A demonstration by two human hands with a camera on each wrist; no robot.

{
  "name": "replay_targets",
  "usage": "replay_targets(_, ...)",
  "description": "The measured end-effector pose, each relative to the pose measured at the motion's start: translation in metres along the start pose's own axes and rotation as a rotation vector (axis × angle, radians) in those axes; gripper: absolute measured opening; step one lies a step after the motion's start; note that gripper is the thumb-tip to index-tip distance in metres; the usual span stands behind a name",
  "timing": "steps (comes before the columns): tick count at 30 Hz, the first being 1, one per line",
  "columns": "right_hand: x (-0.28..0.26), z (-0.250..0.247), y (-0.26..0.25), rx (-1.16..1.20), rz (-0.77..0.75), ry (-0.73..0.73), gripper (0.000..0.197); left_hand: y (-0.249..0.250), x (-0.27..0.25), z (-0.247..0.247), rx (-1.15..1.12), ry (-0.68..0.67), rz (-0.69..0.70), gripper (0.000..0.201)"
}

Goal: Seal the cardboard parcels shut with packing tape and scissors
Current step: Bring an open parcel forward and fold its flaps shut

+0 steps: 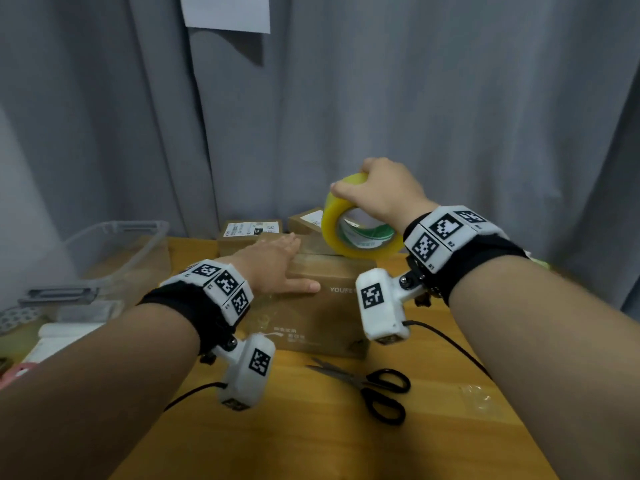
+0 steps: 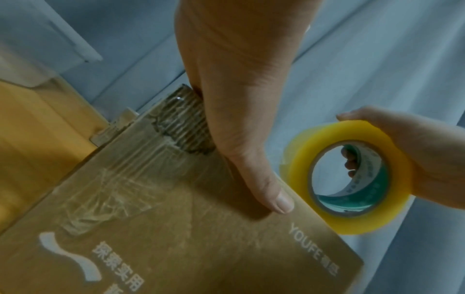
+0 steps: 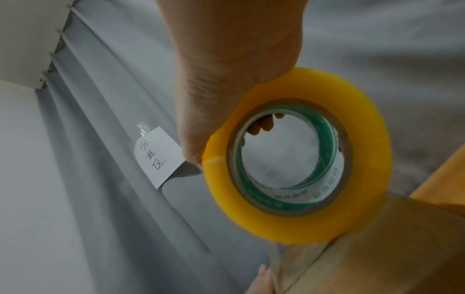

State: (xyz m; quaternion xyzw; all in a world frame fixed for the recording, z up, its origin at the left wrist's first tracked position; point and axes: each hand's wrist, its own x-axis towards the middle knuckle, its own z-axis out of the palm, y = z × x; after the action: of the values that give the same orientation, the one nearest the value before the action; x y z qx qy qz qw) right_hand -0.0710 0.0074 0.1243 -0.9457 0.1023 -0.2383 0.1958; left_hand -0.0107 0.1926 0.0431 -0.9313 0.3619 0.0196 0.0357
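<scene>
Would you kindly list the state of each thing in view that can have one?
cardboard parcel: flaps down, old crinkled tape on top, left hand on it.
tape roll: lifted over the parcel's far edge, gripped.
scissors: lying on the table, blades slightly apart, untouched.
left hand: flat, pressing the parcel top.
right hand: curled round the tape roll.
plastic bin: open, lidless.

Both forearms reach forward, each wrist strapped with a black band carrying white marker blocks. The left hand (image 1: pixel 273 265) lies flat, palm down, its fingers (image 2: pixel 274 197) straight and the thumb stretched out sideways. The right hand (image 1: pixel 384 192) is raised higher, wrist bent downward, its fingers (image 3: pixel 261 125) curled through a ring and the thumb pressed on the outside.
</scene>
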Motion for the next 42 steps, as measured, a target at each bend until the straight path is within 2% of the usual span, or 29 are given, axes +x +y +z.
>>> replay_targets(4,0.010,-0.003,0.003,-0.006,0.041,-0.045,0.039,0.018,0.014,-0.004,0.106,-0.011,-0.028,0.117)
replay_targets(12,0.020,-0.003,-0.005,-0.089,0.003,-0.099,0.039,0.012,0.022,0.006,-0.005,0.023,0.020,0.114)
replay_targets(18,0.015,-0.031,0.021,-0.437,0.014,-0.163,0.038,0.007,0.020,0.005,-0.074,0.001,0.046,0.118)
replay_targets(24,-0.006,-0.002,0.069,-0.354,0.127,-0.263,0.044,0.011,0.016,0.001,-0.054,-0.031,0.043,0.114)
replay_targets(34,-0.019,0.020,0.090,-0.276,0.212,-0.312,0.049,0.015,0.015,0.000,-0.028,-0.038,0.015,0.114)
replay_targets(37,-0.023,0.026,0.095,-0.253,0.242,-0.321,0.057,0.015,0.016,-0.002,-0.023,-0.056,-0.007,0.115)
replay_targets(40,-0.025,0.025,0.089,-0.327,0.276,-0.339,0.083,0.025,0.019,-0.006,0.025,-0.114,-0.046,0.118)
replay_targets(42,-0.025,0.024,0.082,-0.388,0.305,-0.375,0.092,0.038,0.021,-0.009,0.037,-0.161,-0.077,0.113)
